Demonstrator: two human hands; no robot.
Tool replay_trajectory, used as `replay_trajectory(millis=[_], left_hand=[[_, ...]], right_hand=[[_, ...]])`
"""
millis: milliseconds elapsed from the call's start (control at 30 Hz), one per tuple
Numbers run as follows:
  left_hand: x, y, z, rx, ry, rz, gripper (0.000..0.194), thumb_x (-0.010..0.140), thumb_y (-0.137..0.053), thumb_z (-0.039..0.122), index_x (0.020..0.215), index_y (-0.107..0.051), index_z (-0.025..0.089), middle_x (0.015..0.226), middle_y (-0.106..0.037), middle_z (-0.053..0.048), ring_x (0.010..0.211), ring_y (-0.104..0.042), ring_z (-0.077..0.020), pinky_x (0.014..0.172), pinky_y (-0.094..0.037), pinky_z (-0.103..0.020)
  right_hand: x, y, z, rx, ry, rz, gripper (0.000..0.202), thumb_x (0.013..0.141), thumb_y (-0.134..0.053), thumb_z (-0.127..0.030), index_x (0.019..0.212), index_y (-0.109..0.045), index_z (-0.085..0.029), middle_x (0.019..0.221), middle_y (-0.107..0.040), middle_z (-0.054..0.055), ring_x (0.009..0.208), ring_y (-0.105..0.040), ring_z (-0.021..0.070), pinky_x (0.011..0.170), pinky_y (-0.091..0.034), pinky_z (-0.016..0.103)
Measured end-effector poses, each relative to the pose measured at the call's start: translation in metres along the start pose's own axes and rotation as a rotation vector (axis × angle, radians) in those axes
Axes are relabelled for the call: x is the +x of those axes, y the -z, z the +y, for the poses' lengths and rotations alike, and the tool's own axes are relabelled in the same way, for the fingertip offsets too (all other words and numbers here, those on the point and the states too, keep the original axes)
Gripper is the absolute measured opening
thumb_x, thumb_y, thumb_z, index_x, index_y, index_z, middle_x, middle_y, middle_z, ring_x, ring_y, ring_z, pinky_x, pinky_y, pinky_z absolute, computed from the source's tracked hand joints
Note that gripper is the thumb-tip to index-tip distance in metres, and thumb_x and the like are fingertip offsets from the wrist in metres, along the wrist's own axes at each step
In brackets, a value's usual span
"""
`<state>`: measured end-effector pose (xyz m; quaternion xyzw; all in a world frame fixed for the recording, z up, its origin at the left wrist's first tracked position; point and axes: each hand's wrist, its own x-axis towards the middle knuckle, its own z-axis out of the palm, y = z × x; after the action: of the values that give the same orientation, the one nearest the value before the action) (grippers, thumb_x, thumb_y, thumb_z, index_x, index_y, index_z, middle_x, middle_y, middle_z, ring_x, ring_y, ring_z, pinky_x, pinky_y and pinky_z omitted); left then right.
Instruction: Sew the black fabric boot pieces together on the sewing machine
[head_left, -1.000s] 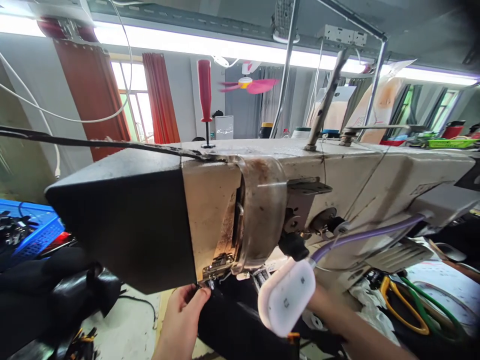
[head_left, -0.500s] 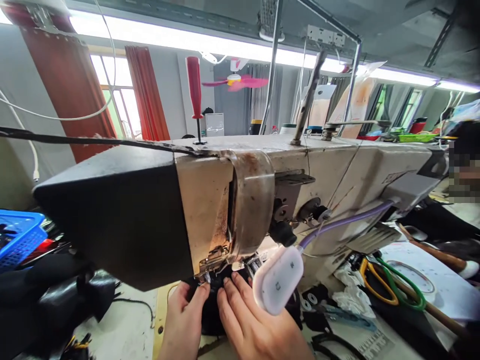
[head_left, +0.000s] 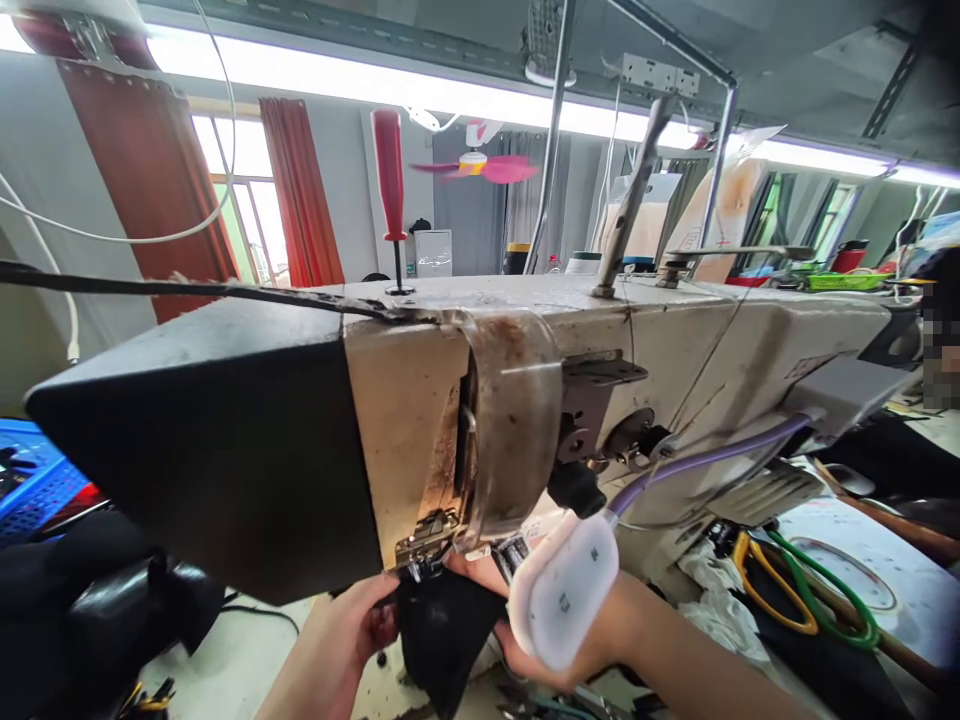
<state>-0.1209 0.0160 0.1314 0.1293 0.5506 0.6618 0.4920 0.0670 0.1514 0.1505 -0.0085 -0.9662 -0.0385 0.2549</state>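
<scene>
A black piece of fabric or leather [head_left: 448,632] lies beneath the sewing machine's presser foot [head_left: 426,562], its lower corner hanging towards me. Along its left edge, my left hand [head_left: 341,635] is closed, thumb up by the foot and fingers curled under. My right hand [head_left: 544,645] grips the right side of the piece, partly covered by a white lamp head [head_left: 566,592]. Some of its fingers reach behind the material near the foot. The sewing machine [head_left: 409,430] spans the view, with a clear curved guard [head_left: 517,430] over its front.
A red screwdriver [head_left: 388,175] stands upright on the machine's top. To the right lie scissors with yellow and green handles [head_left: 825,600] and crumpled white plastic [head_left: 724,605]. A blue basket [head_left: 37,490] and dark material [head_left: 112,590] are at the left.
The right hand has gone from lying flat on the black piece to gripping its right side, behind the lamp. More of the piece shows now. The left hand has shifted slightly left and down.
</scene>
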Motion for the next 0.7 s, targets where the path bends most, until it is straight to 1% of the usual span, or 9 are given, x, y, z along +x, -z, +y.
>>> replay_trajectory(millis=[67, 100, 167, 200, 300, 400, 533, 600, 700], left_hand=[[-0.002, -0.002, 0.002, 0.041, -0.064, -0.017, 0.025, 0.055, -0.081, 0.033, 0.065, -0.068, 0.014, 0.066, -0.067, -0.002, 0.06, -0.056, -0.014, 0.06, -0.047, -0.026], [-0.003, -0.004, 0.003, 0.054, -0.093, -0.04, 0.025, 0.056, -0.081, 0.034, 0.065, -0.069, 0.014, 0.067, -0.068, -0.003, 0.062, -0.058, -0.015, 0.061, -0.048, -0.027], [-0.005, -0.006, 0.004, 0.072, -0.129, -0.06, 0.026, 0.056, -0.081, 0.036, 0.064, -0.069, 0.014, 0.067, -0.067, -0.003, 0.064, -0.058, -0.0162, 0.061, -0.048, -0.028], [-0.006, -0.007, 0.004, 0.078, -0.145, -0.049, 0.026, 0.055, -0.081, 0.036, 0.062, -0.069, 0.014, 0.065, -0.066, -0.002, 0.064, -0.057, -0.0158, 0.061, -0.048, -0.027], [-0.006, -0.009, 0.004, 0.097, -0.181, 0.023, 0.026, 0.051, -0.082, 0.034, 0.055, -0.065, 0.015, 0.057, -0.061, 0.001, 0.057, -0.05, -0.0124, 0.056, -0.045, -0.025], [-0.003, -0.008, 0.003, 0.106, -0.188, 0.081, 0.028, 0.047, -0.082, 0.034, 0.05, -0.061, 0.015, 0.052, -0.055, 0.002, 0.053, -0.045, -0.011, 0.052, -0.042, -0.024], [0.002, -0.002, -0.005, 0.083, -0.185, 0.068, 0.029, 0.05, -0.081, 0.034, 0.049, -0.06, 0.015, 0.052, -0.054, 0.002, 0.055, -0.045, -0.0112, 0.053, -0.042, -0.024], [0.003, 0.001, -0.011, 0.062, -0.196, 0.068, 0.027, 0.054, -0.081, 0.034, 0.053, -0.062, 0.015, 0.055, -0.056, 0.001, 0.057, -0.047, -0.0116, 0.054, -0.043, -0.024], [0.002, 0.005, -0.016, 0.069, -0.215, 0.133, 0.025, 0.058, -0.08, 0.035, 0.06, -0.066, 0.014, 0.063, -0.063, -0.001, 0.06, -0.052, -0.0129, 0.056, -0.045, -0.024]], right_hand=[[-0.002, -0.007, -0.014, -0.032, 0.057, 0.121, 0.033, 0.08, -0.06, -0.034, 0.11, -0.069, -0.023, 0.112, -0.071, 0.002, 0.097, -0.066, 0.0192, 0.09, -0.052, 0.023], [-0.004, -0.014, -0.024, -0.081, 0.041, 0.178, 0.037, 0.083, -0.059, -0.029, 0.118, -0.065, -0.02, 0.119, -0.068, 0.005, 0.105, -0.064, 0.0218, 0.096, -0.05, 0.028], [-0.008, -0.033, -0.046, -0.193, -0.086, 0.243, 0.044, 0.086, -0.059, -0.025, 0.129, -0.058, -0.014, 0.129, -0.062, 0.01, 0.116, -0.059, 0.0293, 0.101, -0.047, 0.039], [-0.01, -0.042, -0.056, -0.223, -0.152, 0.244, 0.047, 0.087, -0.061, -0.026, 0.132, -0.055, -0.013, 0.13, -0.06, 0.012, 0.118, -0.057, 0.0326, 0.102, -0.046, 0.044], [-0.011, -0.061, -0.073, -0.219, -0.264, 0.247, 0.053, 0.085, -0.064, -0.036, 0.132, -0.055, -0.015, 0.131, -0.06, 0.013, 0.116, -0.058, 0.0353, 0.101, -0.046, 0.046], [-0.007, -0.063, -0.071, -0.174, -0.24, 0.279, 0.052, 0.083, -0.062, -0.036, 0.13, -0.057, -0.015, 0.131, -0.06, 0.011, 0.113, -0.06, 0.0346, 0.103, -0.045, 0.047], [-0.006, -0.068, -0.055, -0.175, -0.145, 0.262, 0.055, 0.082, -0.061, -0.038, 0.13, -0.057, -0.013, 0.129, -0.06, 0.016, 0.112, -0.059, 0.0364, 0.102, -0.044, 0.052], [-0.007, -0.076, -0.048, -0.159, -0.104, 0.324, 0.055, 0.081, -0.061, -0.039, 0.129, -0.057, -0.013, 0.125, -0.062, 0.017, 0.113, -0.059, 0.0347, 0.1, -0.046, 0.049], [-0.009, -0.085, -0.039, -0.08, -0.103, 0.392, 0.051, 0.079, -0.062, -0.038, 0.124, -0.061, -0.013, 0.117, -0.066, 0.016, 0.11, -0.062, 0.0317, 0.099, -0.049, 0.042]])
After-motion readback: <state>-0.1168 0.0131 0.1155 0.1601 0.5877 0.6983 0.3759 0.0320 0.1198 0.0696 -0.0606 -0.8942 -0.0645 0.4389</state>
